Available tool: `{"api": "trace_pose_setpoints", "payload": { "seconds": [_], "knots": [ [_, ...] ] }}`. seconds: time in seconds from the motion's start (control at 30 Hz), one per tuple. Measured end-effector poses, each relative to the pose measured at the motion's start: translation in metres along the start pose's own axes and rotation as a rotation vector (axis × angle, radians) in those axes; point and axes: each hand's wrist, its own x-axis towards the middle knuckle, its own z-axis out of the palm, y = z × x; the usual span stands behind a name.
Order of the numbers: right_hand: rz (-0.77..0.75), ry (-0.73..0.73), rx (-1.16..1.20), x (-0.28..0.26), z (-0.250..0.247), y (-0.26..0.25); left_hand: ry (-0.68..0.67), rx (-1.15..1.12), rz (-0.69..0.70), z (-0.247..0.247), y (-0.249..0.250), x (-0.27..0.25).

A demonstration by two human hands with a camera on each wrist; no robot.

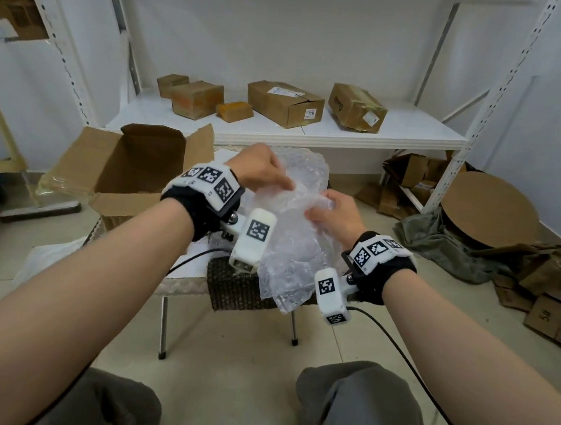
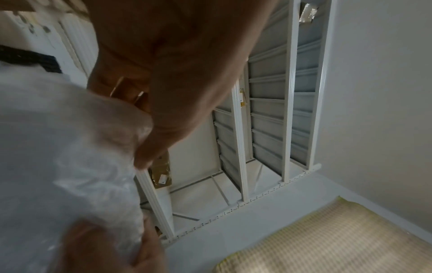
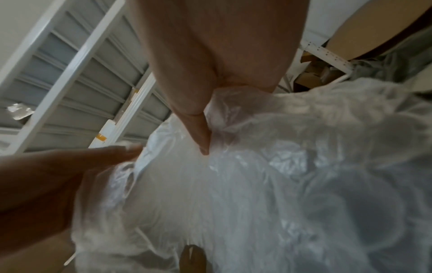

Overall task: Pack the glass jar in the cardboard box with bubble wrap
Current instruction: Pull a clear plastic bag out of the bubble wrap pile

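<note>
Both hands hold a crumpled sheet of clear bubble wrap (image 1: 300,221) up over a small stool. My left hand (image 1: 262,169) grips its upper left part, fingers curled into the plastic. My right hand (image 1: 335,212) pinches a fold on its right side. The wrap (image 2: 65,157) fills the left of the left wrist view, with a fingertip (image 2: 142,162) pressed on it. In the right wrist view the thumb (image 3: 201,136) digs into the wrap (image 3: 280,184). The open cardboard box (image 1: 132,170) stands to the left, flaps up, its inside dark. The glass jar is not visible; it may be hidden inside the wrap.
A white shelf (image 1: 314,133) behind carries several closed cardboard boxes (image 1: 284,103). Flattened cardboard and a round brown board (image 1: 492,208) lie on the floor at right. A woven-top stool (image 1: 240,290) sits under the wrap. My knees (image 1: 356,411) are at the bottom.
</note>
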Motion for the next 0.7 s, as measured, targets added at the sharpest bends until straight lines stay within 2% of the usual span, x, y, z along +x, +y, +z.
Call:
{"api": "trace_pose_setpoints", "payload": {
  "seconds": [0.07, 0.17, 0.3, 0.37, 0.43, 0.53, 0.7],
  "knots": [
    [-0.025, -0.036, -0.028, -0.003, 0.0, -0.004, 0.075, -0.07, -0.012, -0.013, 0.003, 0.002],
    [-0.013, -0.145, -0.062, -0.009, -0.005, -0.01, 0.134, -0.36, -0.014, -0.035, 0.006, 0.006],
    [0.023, -0.308, -0.057, -0.011, -0.01, -0.021, 0.26, -0.392, 0.058, -0.045, 0.003, 0.01],
    [0.057, -0.337, -0.03, -0.009, -0.009, -0.024, 0.268, -0.455, 0.067, -0.044, 0.001, 0.011],
    [0.097, -0.325, 0.055, -0.006, -0.009, -0.021, 0.194, -0.426, 0.013, -0.044, -0.003, 0.009],
    [0.153, -0.254, 0.307, -0.003, -0.009, -0.014, 0.096, -0.172, 0.008, -0.052, -0.012, 0.004],
    [0.222, -0.134, 0.594, -0.001, -0.015, -0.004, 0.253, -0.208, 0.035, -0.048, -0.025, -0.004]
  ]
}}
